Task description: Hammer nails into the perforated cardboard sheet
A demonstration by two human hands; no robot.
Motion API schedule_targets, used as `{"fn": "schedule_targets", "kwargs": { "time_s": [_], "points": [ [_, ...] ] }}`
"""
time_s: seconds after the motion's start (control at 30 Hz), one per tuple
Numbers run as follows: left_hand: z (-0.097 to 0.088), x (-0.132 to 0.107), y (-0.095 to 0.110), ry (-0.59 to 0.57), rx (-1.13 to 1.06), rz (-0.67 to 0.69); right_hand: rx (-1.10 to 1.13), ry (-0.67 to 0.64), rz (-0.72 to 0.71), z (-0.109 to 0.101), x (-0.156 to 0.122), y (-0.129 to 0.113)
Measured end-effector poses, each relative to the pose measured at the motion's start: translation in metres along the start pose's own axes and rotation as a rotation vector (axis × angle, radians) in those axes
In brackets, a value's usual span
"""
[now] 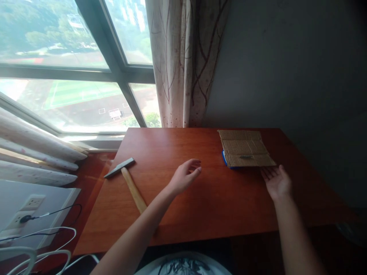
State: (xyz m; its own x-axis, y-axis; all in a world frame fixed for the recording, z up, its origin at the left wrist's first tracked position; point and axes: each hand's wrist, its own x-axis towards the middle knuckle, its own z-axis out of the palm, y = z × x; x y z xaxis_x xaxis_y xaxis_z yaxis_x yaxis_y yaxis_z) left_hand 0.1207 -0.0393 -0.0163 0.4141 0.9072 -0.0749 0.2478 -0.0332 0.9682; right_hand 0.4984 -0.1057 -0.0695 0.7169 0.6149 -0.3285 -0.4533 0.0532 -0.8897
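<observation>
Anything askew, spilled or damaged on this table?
I see no spill. The creased cardboard sits askew over a blue object, which peeks out only at its left and near edges. A dark item on top is too small to identify.

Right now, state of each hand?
Left hand: open, loosely curled, holding nothing.
Right hand: open, palm up, by the near edge of the cardboard; contact unclear.

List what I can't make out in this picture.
In the head view:
Blue thing: mostly hidden beneath the cardboard sheet.
Dark patch on the sheet: too small to identify.
Hammer handle: partly hidden behind the left forearm.
Right hand: blurred; contact with the sheet unclear.
Shirt print: cut off by the bottom edge.
</observation>
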Motion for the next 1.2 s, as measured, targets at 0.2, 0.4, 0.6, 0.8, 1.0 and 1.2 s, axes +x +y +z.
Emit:
{"fn": "schedule_targets", "kwargs": {
  "time_s": [0.2,0.4,0.6,0.8,1.0,1.2],
  "points": [
    [0.059,0.051,0.012,0.013,-0.29,-0.118,0.056,-0.039,0.017,0.007,0.011,-0.006],
    [0.106,0.082,0.007,0.056,-0.402,-0.179,0.134,-0.081,0.095,0.017,0.013,-0.01],
    [0.129,0.082,0.004,0.026,-0.505,-0.156,0.215,-0.21,0.158,0.028,-0.001,-0.002],
    [0.116,0.065,0.007,0.066,-0.562,-0.089,0.225,-0.236,0.189,0.062,-0.032,0.015],
    [0.042,0.028,0.001,0.276,-0.513,-0.063,0.227,-0.355,0.119,0.135,-0.091,0.059],
    [-0.047,-0.017,-0.019,0.44,-0.406,-0.093,0.078,-0.575,0.102,0.203,-0.148,0.111]
  ]
}}
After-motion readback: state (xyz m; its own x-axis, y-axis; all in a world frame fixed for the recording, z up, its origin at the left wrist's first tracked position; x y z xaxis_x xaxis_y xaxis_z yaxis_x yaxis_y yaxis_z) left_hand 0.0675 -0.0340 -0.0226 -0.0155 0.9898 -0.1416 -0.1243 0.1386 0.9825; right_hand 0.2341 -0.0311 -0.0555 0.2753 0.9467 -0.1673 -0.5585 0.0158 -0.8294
